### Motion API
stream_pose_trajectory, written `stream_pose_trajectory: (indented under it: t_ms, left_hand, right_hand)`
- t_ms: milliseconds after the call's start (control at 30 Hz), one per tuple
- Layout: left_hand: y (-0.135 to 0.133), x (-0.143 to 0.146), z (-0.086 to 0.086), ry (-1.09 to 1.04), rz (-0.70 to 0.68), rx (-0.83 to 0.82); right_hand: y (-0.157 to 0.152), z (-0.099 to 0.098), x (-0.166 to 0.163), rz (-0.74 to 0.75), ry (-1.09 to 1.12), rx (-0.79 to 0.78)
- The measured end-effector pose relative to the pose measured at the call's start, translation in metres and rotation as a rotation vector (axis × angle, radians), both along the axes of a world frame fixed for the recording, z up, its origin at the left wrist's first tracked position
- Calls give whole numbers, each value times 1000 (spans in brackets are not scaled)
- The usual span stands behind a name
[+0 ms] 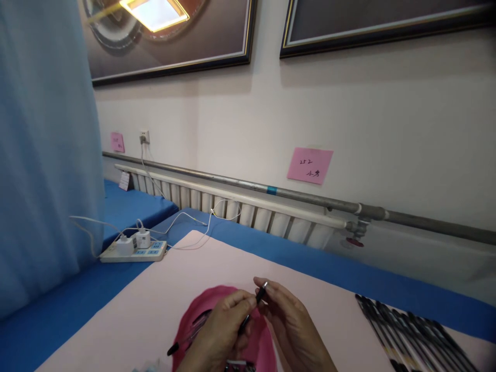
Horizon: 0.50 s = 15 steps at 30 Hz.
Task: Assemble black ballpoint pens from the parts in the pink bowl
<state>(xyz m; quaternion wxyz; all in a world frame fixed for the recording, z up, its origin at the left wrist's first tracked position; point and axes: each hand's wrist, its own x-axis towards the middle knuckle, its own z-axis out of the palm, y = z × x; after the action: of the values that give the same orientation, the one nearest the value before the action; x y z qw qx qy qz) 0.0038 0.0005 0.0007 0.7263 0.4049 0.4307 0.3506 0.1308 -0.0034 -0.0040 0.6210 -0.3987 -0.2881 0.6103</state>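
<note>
Both hands meet low in the middle of the view over a pink sheet [163, 305] on a blue table. My left hand [219, 333] and my right hand [292, 325] pinch a thin black pen [252, 307] between their fingertips; its silvery end points up toward the wall. Under the hands lies a magenta tray or bowl [201, 310] that holds more pens. One of these pens [182, 342] pokes out over the tray's left rim with a black tip.
A row of several black pens [411, 336] lies on the sheet at the right. A white power strip [134, 250] with chargers and cables sits at the left on the blue table [349, 279]. A radiator [248, 209], a pipe and a pink note [310, 165] line the wall; a blue curtain [42, 155] hangs left.
</note>
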Motion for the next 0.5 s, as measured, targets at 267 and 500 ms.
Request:
stream_pose_trajectory:
  t_ms: [267, 500]
  left_hand:
    - [2, 2, -5, -5, -19, 66]
    - [5, 3, -17, 102, 3, 245]
  right_hand:
    - [2, -1, 1, -10, -12, 2]
    - [4, -4, 3, -39, -65, -25]
